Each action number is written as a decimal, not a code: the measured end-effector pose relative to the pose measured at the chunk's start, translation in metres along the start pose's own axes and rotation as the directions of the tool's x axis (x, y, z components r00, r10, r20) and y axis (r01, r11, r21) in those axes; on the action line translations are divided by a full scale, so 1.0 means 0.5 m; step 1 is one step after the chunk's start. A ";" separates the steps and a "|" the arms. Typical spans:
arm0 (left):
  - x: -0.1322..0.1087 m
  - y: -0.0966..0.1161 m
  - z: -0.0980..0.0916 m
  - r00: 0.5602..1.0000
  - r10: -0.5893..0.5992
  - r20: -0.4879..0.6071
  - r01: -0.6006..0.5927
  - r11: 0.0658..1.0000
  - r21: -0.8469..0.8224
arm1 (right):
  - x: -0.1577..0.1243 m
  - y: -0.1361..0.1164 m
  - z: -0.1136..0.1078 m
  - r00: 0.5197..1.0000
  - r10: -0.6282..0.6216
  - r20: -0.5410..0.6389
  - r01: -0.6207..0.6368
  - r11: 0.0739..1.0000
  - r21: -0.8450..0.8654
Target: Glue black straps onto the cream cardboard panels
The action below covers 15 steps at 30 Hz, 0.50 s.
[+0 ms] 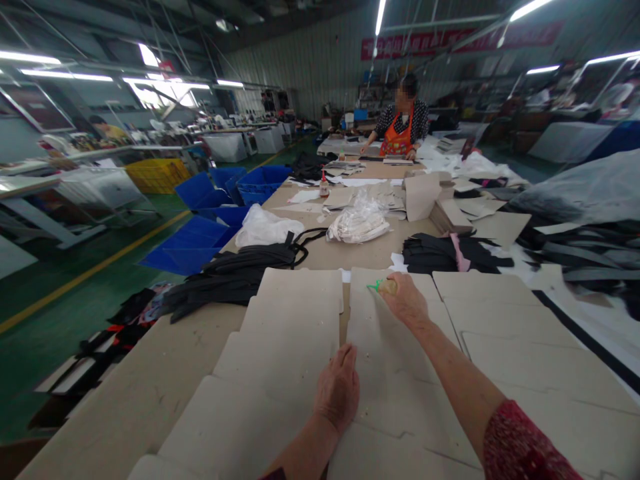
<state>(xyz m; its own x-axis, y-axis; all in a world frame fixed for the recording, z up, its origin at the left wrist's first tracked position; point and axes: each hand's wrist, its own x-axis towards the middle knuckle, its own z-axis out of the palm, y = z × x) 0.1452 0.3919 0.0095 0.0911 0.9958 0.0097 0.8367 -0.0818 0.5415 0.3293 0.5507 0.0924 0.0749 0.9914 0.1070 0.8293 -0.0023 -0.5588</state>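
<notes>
My right hand (406,300) is closed around a small tan bottle (387,287) with a green tip. The tip points left, just over the far end of the middle row of beige cardboard sheets (385,373). Nearer to me, my left hand (340,388) has its fingers together and bent at the left edge of that row; its thumb and fingertips are partly hidden. To the left lies another overlapping row of cardboard sheets (280,360), and a third row (530,353) spreads out on the right.
Black fabric strips (240,270) lie beyond the left row, with another black bundle (435,253) at right. A plastic-wrapped white bundle (360,223) and a red-capped bottle (324,185) stand farther back. Blue bins (200,237) flank the table. A person in an orange apron (399,137) works opposite.
</notes>
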 end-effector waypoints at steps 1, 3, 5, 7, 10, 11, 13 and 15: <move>0.000 0.000 0.000 1.000 -0.002 -0.001 0.002 1.000 -0.004 | 0.002 0.000 -0.003 1.000 0.002 0.000 -0.002 1.000 -0.004; 0.001 -0.001 0.001 1.000 0.000 0.003 0.000 1.000 -0.008 | 0.006 0.002 -0.012 1.000 0.011 0.002 -0.011 1.000 -0.001; 0.001 -0.002 0.002 1.000 0.006 0.004 -0.006 1.000 -0.008 | 0.008 0.007 -0.021 1.000 0.020 0.005 -0.020 1.000 0.019; 0.001 -0.003 0.004 1.000 0.014 -0.002 -0.014 1.000 -0.006 | 0.008 0.014 -0.028 0.999 0.032 0.004 -0.032 0.998 0.058; 0.000 -0.008 0.009 0.999 0.024 -0.027 -0.024 1.000 0.001 | 0.005 0.024 -0.026 0.998 0.061 -0.003 -0.060 0.986 0.159; -0.001 -0.010 0.011 0.999 0.031 -0.040 -0.030 1.000 0.003 | 0.004 0.026 -0.020 0.997 0.077 -0.008 -0.073 0.976 0.203; -0.001 -0.016 0.016 0.997 0.047 -0.068 -0.046 0.999 0.006 | 0.001 0.026 -0.003 0.992 0.121 -0.027 -0.107 0.945 0.310; 0.000 -0.022 0.021 0.992 0.075 -0.097 -0.074 0.997 0.011 | -0.005 0.020 0.014 0.983 0.181 -0.044 -0.143 0.886 0.440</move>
<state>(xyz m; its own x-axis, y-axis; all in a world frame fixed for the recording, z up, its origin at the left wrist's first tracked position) 0.1416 0.3924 -0.0053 0.1010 0.9861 0.1316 0.8337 -0.1561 0.5297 0.3336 0.5490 0.0808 0.2479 0.9679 0.0405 0.4804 -0.0865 -0.8728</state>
